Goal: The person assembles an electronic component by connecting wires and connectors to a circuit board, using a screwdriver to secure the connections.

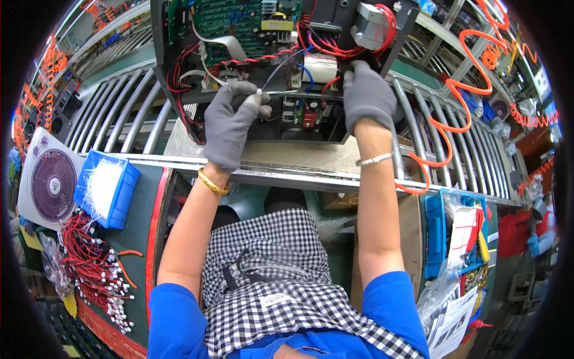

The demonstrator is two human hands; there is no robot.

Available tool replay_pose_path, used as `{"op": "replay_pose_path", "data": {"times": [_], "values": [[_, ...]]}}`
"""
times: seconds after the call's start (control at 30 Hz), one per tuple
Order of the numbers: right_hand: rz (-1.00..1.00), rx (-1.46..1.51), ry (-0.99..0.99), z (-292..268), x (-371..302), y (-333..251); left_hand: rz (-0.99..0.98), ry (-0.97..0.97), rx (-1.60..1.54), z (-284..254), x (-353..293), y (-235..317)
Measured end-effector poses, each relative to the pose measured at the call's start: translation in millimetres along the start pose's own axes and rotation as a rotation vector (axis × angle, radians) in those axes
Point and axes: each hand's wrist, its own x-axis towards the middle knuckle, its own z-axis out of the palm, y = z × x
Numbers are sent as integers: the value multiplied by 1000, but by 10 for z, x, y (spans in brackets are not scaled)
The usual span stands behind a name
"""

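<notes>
My left hand (230,125), in a grey glove, is closed in a pinch at the front of an open black metal chassis (293,139). Between its thumb and finger is a thin white strip that looks like a cable tie (284,92); a dark wire (280,72) arcs up and right from the same spot. Also gloved, my right hand (368,99) reaches into the chassis on the right, beside a white block (320,68) and below a bundle of red wires (391,27). Its fingers are drawn together, and whatever lies at their tips is hidden. A green circuit board (245,27) fills the chassis's upper left.
The chassis rests across a roller conveyor (122,113). On the left are a blue bin of white strips (122,197), a fan (54,185) and a pile of red wire harnesses (89,257). At right, a blue crate (435,233) stands below a coiled orange hose (445,140).
</notes>
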Motion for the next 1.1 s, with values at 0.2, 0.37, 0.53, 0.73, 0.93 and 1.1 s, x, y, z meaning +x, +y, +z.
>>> {"op": "replay_pose_path", "data": {"times": [0.2,0.37,0.53,0.73,0.93,1.1], "values": [[-723,298,307,47,-227,-180,97,-289,306,150,84,-35],[-843,259,220,239,7,-106,183,-320,389,211,330,-66],[-839,209,385,324,133,-127,116,-245,250,227,565,-134],[-837,198,384,262,125,-143,120,-214,428,221,645,-47],[-797,68,487,-25,11,-347,121,-229,262,262,732,-252],[-782,74,474,-39,17,-376,129,-242,90,323,788,-317]]}}
